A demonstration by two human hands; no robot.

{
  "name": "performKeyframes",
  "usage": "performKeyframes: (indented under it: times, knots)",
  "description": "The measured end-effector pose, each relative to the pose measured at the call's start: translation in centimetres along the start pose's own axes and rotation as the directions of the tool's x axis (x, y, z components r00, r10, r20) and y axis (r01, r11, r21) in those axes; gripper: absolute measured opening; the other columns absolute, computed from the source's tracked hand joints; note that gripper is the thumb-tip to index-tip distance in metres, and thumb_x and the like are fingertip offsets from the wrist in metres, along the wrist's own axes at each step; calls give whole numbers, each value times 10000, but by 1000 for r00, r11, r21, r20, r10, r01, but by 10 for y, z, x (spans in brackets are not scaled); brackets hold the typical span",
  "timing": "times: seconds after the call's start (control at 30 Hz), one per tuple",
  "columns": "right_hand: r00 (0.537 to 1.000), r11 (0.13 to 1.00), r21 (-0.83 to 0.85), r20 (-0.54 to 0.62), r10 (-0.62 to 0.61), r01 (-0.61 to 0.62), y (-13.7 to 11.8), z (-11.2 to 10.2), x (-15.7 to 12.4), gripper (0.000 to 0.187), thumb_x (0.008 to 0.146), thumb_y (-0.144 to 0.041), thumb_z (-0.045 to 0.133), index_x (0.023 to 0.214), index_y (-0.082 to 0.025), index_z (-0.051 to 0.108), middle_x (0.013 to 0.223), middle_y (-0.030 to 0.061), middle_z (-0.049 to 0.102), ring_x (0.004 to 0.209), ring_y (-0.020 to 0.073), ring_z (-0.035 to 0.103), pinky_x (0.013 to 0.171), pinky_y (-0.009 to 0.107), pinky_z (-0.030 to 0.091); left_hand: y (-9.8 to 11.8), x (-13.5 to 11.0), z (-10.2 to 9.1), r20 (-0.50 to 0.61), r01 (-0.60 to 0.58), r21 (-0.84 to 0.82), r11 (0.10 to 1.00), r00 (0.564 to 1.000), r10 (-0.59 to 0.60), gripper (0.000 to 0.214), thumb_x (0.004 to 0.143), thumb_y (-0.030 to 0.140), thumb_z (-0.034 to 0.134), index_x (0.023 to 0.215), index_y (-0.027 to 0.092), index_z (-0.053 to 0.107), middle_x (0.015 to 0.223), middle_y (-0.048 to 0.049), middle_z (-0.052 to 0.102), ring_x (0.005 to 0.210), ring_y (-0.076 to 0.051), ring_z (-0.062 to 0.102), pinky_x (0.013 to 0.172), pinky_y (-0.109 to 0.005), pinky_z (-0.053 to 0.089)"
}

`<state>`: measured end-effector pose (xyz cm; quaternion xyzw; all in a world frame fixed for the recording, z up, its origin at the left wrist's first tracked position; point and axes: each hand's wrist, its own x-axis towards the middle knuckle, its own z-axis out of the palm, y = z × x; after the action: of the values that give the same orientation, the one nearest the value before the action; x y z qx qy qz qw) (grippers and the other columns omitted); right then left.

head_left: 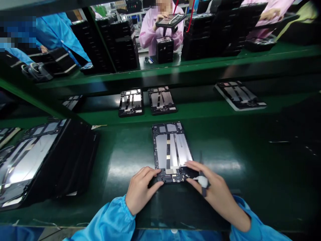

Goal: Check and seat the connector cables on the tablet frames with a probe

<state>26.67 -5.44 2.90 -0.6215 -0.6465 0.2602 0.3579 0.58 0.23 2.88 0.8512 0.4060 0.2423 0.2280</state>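
Observation:
An opened tablet [184, 147] lies on the green bench in front of me, its metal plates, dark ribbon cables and lower circuit board bare. My left hand [143, 189] grips its lower left corner between thumb and forefinger. At the lower right corner, my right hand [213, 189] has its fingers and thumb on the tablet's edge. A small whitish rounded object [202, 181] with a dark band sits against the fingers of that hand; its exact kind is unclear.
A stack of tablets [37, 150] stands at the left. Across the lower strip behind lie opened tablets [130, 102], [162, 99] and a pale-edged tablet [240, 95]. Black tray stacks [122, 43] fill the far shelf. People in pink [150, 33] and blue [60, 30] work beyond.

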Motion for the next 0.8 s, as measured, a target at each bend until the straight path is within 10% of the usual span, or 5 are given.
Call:
performKeyframes:
  times: [0.37,0.67,0.8]
  knots:
    - [961,974,161,201,-189,158,-31,45,23,300,891,-96,567,1145,-243,628,876,21,719,847,189,681,766,318,555,7,3,8,49,36,-138,990,998,-29,179,960,311,558,898,235,707,821,-27,619,790,-157,614,661,-258,503]
    - [967,970,76,99,-236,229,-27,57,16,343,871,-41,536,1123,-253,634,848,24,707,802,189,651,708,301,528,5,-18,4,69,-299,437,848,952,300,324,1007,142,367,1213,184,614,909,-61,643,715,-169,557,608,-291,427]
    - [963,966,60,91,-255,250,-26,59,15,323,882,-43,529,1105,-252,633,822,26,691,768,192,631,674,299,506,-4,-27,2,74,-300,424,854,952,298,357,1012,140,368,1328,177,529,1062,-83,651,840,-180,583,705,-303,456]
